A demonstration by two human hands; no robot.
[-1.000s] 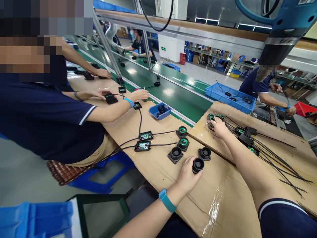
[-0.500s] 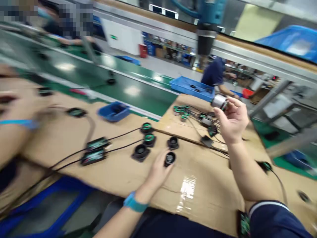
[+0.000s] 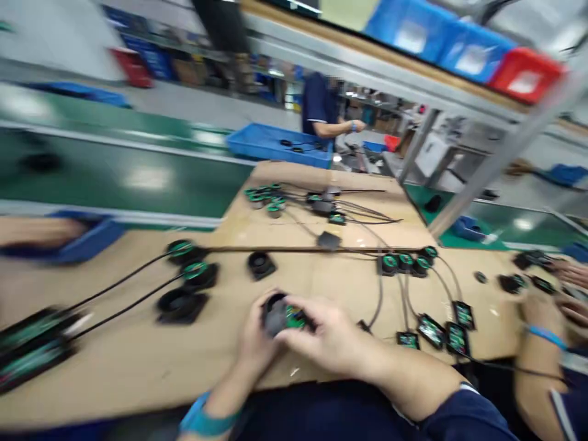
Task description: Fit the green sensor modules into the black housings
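My left hand (image 3: 252,343) is wrapped round a black round housing (image 3: 274,299), just above the cardboard surface. In the fingers of my right hand (image 3: 333,338) is a silver-grey cylinder (image 3: 275,321) with a green circuit board (image 3: 294,316) at its end. The cylinder is at the mouth of the housing; blur hides how far it sits inside. Beyond my hands a black square-based housing (image 3: 261,264) lies on the cardboard. Another black housing (image 3: 180,304) lies to the left, beside two cabled round parts (image 3: 198,273) with green tops.
Several cabled round parts (image 3: 405,263) and circuit boards in black cases (image 3: 432,331) lie to the right. Co-workers' hands are at both sides: one at a blue bin (image 3: 98,239), others at the far right (image 3: 544,312). Behind the raised cardboard stands a blue tray (image 3: 257,142).
My right hand has come down from the raised position with the cylinder and met my left hand at the housing. The view has swung to the right.
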